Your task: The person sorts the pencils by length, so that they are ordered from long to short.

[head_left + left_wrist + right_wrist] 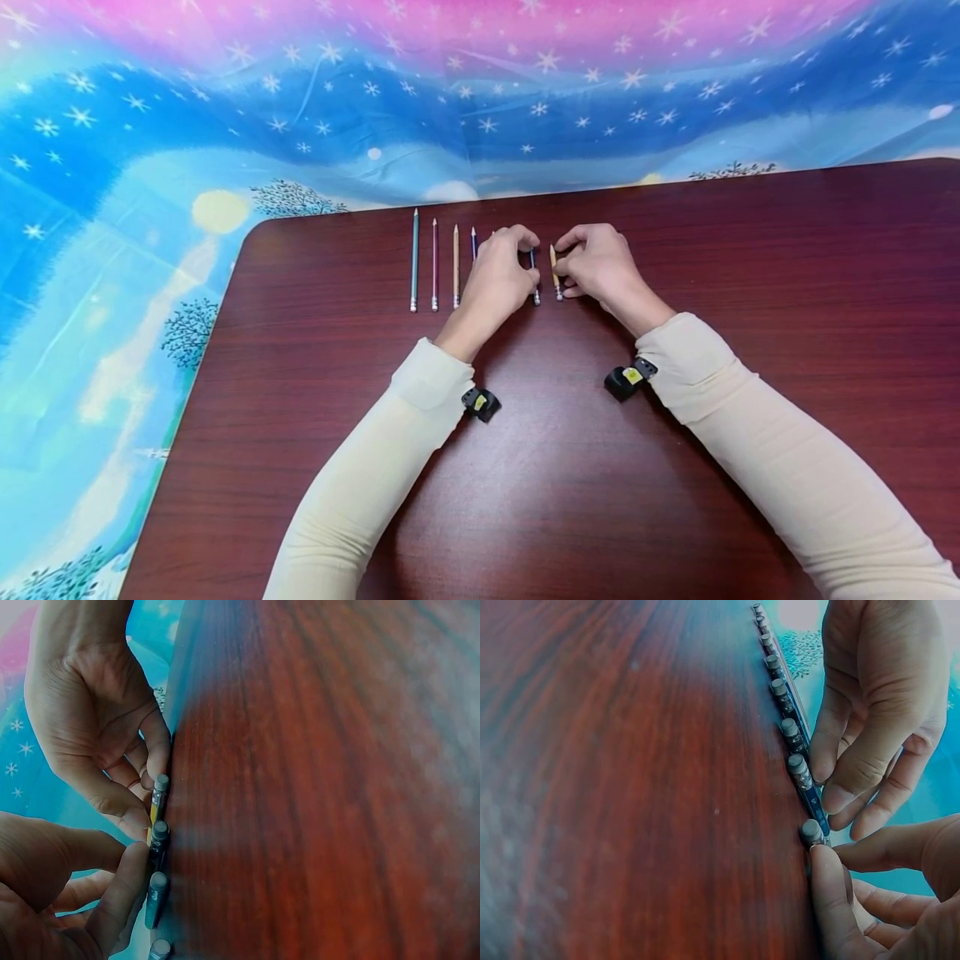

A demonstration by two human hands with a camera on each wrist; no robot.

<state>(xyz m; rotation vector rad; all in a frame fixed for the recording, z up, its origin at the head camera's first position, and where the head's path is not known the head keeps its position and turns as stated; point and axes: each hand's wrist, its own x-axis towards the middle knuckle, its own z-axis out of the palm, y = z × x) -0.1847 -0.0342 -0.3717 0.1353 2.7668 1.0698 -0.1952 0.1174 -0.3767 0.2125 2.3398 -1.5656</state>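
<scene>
My right hand pinches a short yellow pencil at the right end of a row of pencils. Just left of it my left hand holds a dark blue pencil, thumb and index finger at its side. Both pencils lie on the table with tips away from me and eraser ends toward me. In the right wrist view the blue pencil shows between the two hands. My left hand hides much of the row's middle, including most of another blue pencil.
Further left in the row lie a tan pencil, a magenta pencil and a longer teal pencil, side by side with gaps. The brown wooden table ends close behind their tips, before a patterned blue and pink cloth.
</scene>
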